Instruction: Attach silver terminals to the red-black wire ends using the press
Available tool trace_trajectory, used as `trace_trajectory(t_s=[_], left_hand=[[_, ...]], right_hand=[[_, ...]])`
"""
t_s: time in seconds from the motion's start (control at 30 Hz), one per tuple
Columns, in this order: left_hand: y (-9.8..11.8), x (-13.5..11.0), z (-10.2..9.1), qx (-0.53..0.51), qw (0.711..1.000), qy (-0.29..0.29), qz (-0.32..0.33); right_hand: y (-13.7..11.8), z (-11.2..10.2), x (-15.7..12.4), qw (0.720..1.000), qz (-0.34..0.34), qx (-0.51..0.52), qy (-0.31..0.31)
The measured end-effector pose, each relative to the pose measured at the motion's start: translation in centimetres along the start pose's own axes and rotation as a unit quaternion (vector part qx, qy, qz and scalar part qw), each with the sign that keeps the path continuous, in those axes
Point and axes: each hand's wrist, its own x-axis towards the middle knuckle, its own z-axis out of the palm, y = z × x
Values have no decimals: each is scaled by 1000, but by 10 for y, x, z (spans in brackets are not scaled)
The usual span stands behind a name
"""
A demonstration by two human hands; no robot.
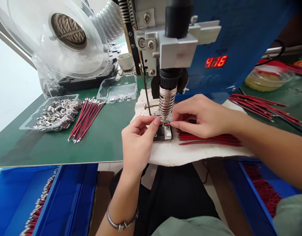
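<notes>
My right hand (200, 116) pinches a short red wire (166, 124) between thumb and forefinger, its end under the machine's tip. Opposite it, my left hand (141, 134) is closed, thumb against forefinger, just left of the tip; whatever lies between those fingertips is too small and hidden to name. Above both hands stands the soldering machine's head, with a coiled metal spring (167, 100) round its lower end. Below the tip sits a small metal fixture (167, 131). A bundle of red and black wires (210, 139) lies beneath my right hand.
At left are a clear tray (25, 123) of small metal parts, a bundle of wires (85, 119) and another clear tray (121, 86). A large clear reel (97, 49) stands behind. More wires (264, 106) lie right. Blue bins (74, 196) flank my legs.
</notes>
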Motion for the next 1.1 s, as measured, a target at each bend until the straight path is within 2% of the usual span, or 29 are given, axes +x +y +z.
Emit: trace_trajectory(t_s=[0.13, 0.37, 0.63, 0.9, 1.1], left_hand=[[0, 0, -1, 11, 1000, 4, -3], [4, -2, -1, 29, 1000, -1, 2], [5, -3, 0, 38, 999, 4, 10], [7, -4, 0, 38, 999, 12, 13], [7, -5, 1, 32, 999, 17, 13]], right_hand=[[2, -2, 0, 1000, 3, 17, -1], [-2, -3, -1, 998, 57, 27, -18], [-2, -1, 0, 999, 42, 30, -12], [-18, 4, 0, 988, 146, 37, 13], [-27, 6, -2, 984, 173, 22, 28]])
